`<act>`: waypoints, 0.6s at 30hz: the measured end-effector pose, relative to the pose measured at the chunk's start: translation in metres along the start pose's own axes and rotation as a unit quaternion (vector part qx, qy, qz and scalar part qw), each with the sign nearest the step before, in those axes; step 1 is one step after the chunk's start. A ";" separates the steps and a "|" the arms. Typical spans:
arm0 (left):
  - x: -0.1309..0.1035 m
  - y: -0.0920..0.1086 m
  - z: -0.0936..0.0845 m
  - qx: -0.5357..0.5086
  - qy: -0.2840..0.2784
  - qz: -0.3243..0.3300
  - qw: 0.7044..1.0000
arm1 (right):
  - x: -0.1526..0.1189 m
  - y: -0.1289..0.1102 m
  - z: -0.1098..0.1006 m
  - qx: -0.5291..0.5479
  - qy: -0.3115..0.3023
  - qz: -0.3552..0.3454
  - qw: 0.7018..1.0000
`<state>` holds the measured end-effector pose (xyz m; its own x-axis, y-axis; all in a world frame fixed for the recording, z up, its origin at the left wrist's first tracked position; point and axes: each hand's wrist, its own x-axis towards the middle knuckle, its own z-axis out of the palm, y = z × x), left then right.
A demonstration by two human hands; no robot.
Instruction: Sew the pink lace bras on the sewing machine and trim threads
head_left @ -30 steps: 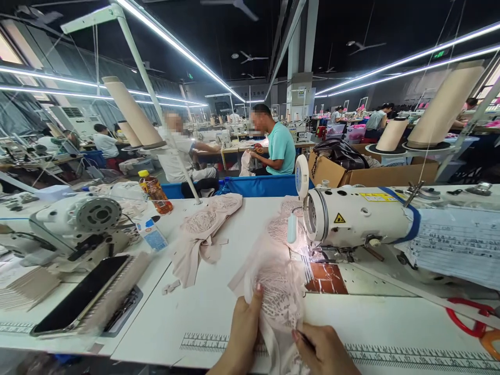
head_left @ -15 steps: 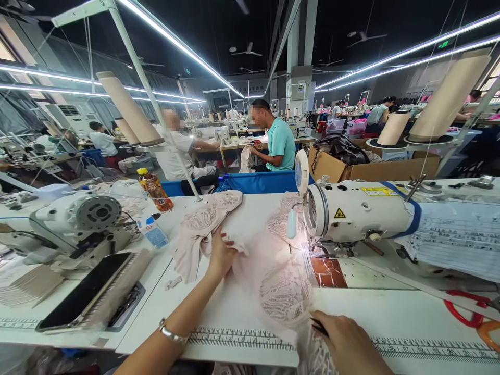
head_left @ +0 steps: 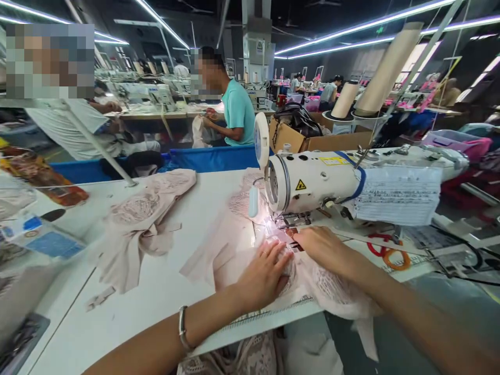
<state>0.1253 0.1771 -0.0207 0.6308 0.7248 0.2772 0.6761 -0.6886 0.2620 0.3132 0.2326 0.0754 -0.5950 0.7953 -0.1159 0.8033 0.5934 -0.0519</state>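
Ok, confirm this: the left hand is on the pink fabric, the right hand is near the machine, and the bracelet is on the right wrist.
Wrong wrist: the head view shows the bracelet on the left. The left hand is on the fabric, the right hand near the machine.

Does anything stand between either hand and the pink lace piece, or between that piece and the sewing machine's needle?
Nothing visible does. The left hand lies directly on the pink lace piece, right beside the sewing machine's lit needle area. The right hand is close by; glare and fingers hide the exact contact.
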 end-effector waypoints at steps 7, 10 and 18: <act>0.002 -0.038 -0.017 -0.096 0.015 0.062 0.993 | 0.042 -0.008 0.071 0.116 0.131 0.137 0.975; 0.011 -0.042 -0.012 -0.017 0.060 0.000 0.998 | 0.043 -0.009 0.076 0.131 0.156 0.147 0.968; 0.012 -0.023 0.006 0.211 0.097 0.023 0.972 | 0.036 -0.011 0.077 0.157 0.195 0.117 0.961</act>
<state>0.1195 0.2020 -0.0287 0.6087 0.6473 0.4588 0.7702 -0.6208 -0.1461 0.2855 0.2449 -0.0041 -0.3129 0.9246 0.2173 0.8484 0.3749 -0.3737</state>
